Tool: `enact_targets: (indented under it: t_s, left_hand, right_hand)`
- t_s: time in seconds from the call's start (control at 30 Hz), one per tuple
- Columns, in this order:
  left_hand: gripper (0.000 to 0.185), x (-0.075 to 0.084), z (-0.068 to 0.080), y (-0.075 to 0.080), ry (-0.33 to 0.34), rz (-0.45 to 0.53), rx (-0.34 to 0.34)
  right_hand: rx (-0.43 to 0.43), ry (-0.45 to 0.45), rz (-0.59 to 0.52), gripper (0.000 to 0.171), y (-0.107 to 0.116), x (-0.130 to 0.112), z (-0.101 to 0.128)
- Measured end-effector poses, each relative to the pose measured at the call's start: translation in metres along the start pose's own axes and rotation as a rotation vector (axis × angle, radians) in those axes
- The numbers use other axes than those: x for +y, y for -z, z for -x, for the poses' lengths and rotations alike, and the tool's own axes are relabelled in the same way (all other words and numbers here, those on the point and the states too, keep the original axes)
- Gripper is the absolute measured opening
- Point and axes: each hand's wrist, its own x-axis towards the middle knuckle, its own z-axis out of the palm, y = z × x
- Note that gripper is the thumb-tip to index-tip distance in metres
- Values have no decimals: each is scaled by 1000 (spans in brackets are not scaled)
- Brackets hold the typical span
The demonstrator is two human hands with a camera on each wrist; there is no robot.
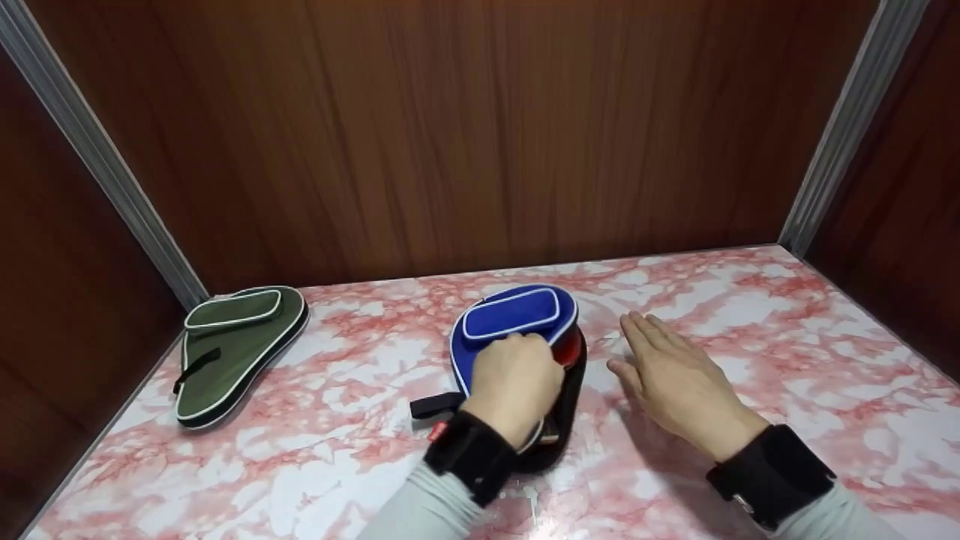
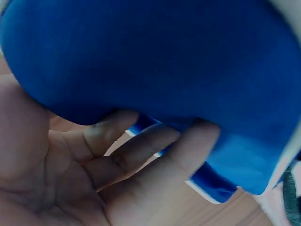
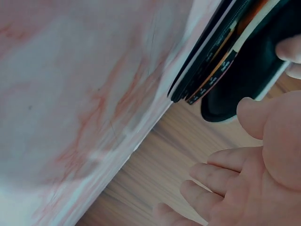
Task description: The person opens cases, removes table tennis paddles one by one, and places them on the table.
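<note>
A blue paddle case [image 1: 517, 315] with white piping lies mid-table, its top cover raised at the right side. My left hand [image 1: 514, 382] grips that cover's edge; the left wrist view shows its fingers [image 2: 141, 155] curled under the blue fabric [image 2: 188, 61]. A red paddle face [image 1: 568, 346] shows in the gap above the black lower half. My right hand [image 1: 667, 371] is flat with straight fingers just right of the case, holding nothing. In the right wrist view the right hand [image 3: 249, 183] is seen near the case's black edge [image 3: 249, 70] and the paddle's rim [image 3: 211, 77].
A green paddle case [image 1: 236, 341], zipped shut, lies at the far left of the pink-and-white marbled table [image 1: 787, 330]. Brown wooden walls close in the back and both sides. A black strap [image 1: 431, 405] sticks out from the blue case's near left.
</note>
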Motion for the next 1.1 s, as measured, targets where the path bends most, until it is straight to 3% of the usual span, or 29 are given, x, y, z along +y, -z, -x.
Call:
enact_targets:
  t_s: [0.17, 0.33, 0.5, 0.77, 0.97, 1.1]
  left_hand:
    - [23, -23, 6, 8, -15, 195, -25]
    - [18, -35, 19, 9, -11, 294, 50]
    - [20, -43, 29, 13, -19, 295, 145]
    - [27, -69, 41, 25, 11, 175, 204]
    - [33, -84, 48, 33, 17, 129, 238]
    - [39, -89, 51, 38, 11, 72, 254]
  right_hand:
    - [-14, -8, -1, 71, -2, -3, 2]
    - [-10, -1, 12, 74, -2, -10, 3]
    - [-12, -50, 30, 80, 1, -31, -1]
    - [0, -51, 67, 89, -7, -80, -3]
    - [105, -3, 98, 67, -18, -105, -6]
    - [107, -7, 111, 67, -21, -115, -11]
